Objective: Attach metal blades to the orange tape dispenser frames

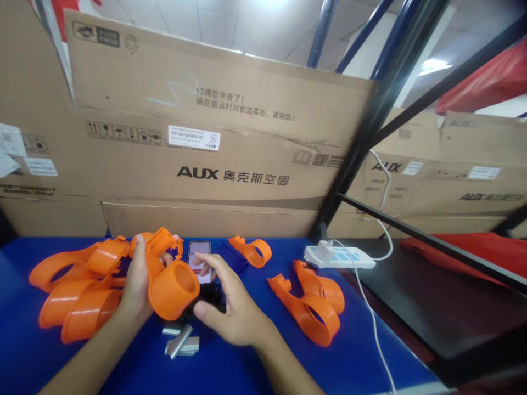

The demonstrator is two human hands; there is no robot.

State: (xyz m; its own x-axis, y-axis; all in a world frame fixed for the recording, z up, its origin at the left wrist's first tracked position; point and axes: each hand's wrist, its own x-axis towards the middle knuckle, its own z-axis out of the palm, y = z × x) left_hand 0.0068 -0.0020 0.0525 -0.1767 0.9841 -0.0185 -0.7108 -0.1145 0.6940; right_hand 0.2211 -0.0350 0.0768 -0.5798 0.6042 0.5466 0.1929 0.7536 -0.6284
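Observation:
My left hand point(140, 282) grips an orange plastic part point(173, 291) with a wide ring at its near end and a clip-like end at the far side. My right hand point(233, 307) is open just right of the ring, thumb and fingers apart, with nothing in it. Several similar orange parts point(80, 302) lie in a heap left of my left hand. Behind my right fingers lies a phone point(198, 249) with its screen lit. Dark items point(212, 295) under my hands are partly hidden and hard to make out. Short silvery strips point(181, 343) lie stacked loosely in front.
More orange parts rest at the right point(319, 318) and farther back point(257, 252) on the blue table point(230, 367). A white power strip point(340, 256) with a cable point(370, 312) lies beside a black rack post point(346, 164). Large cardboard boxes point(247, 137) stand behind.

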